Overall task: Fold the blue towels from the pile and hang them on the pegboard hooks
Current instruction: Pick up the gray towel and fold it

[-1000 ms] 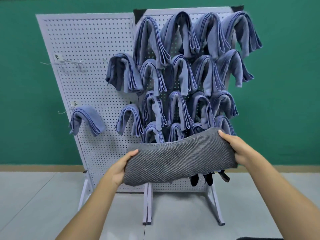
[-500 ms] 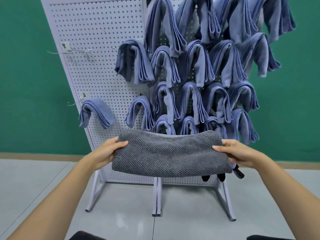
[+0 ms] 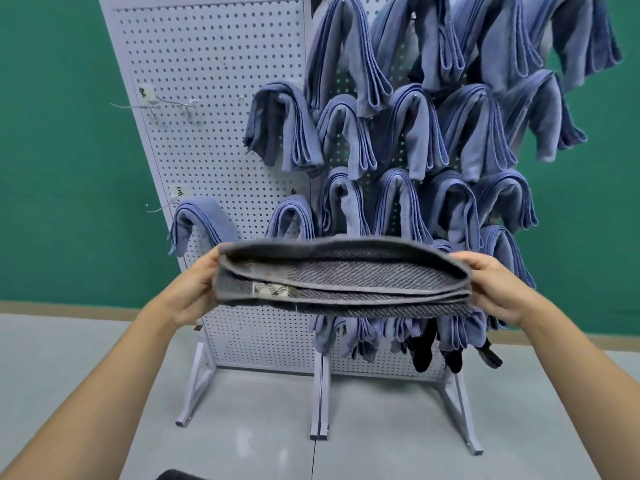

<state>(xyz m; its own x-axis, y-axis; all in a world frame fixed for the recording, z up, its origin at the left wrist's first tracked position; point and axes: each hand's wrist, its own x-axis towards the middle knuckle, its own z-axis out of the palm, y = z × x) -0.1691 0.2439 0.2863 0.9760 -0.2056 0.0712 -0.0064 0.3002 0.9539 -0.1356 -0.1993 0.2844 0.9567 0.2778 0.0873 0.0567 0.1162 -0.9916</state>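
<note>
Head view: the folded grey towel (image 3: pixel 343 277) has tipped since a half-second ago, layered edges now facing me. My left hand (image 3: pixel 194 289) and right hand (image 3: pixel 495 289) pinch its ends, before the pegboard (image 3: pixel 214 64). Bare hooks (image 3: pixel 156 105) upper left, room there.

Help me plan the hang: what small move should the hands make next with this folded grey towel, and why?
Probably carry the grey towel up and left to the bare hook. Left hand and right hand hold its ends level; the blue towels fill the right side.
</note>
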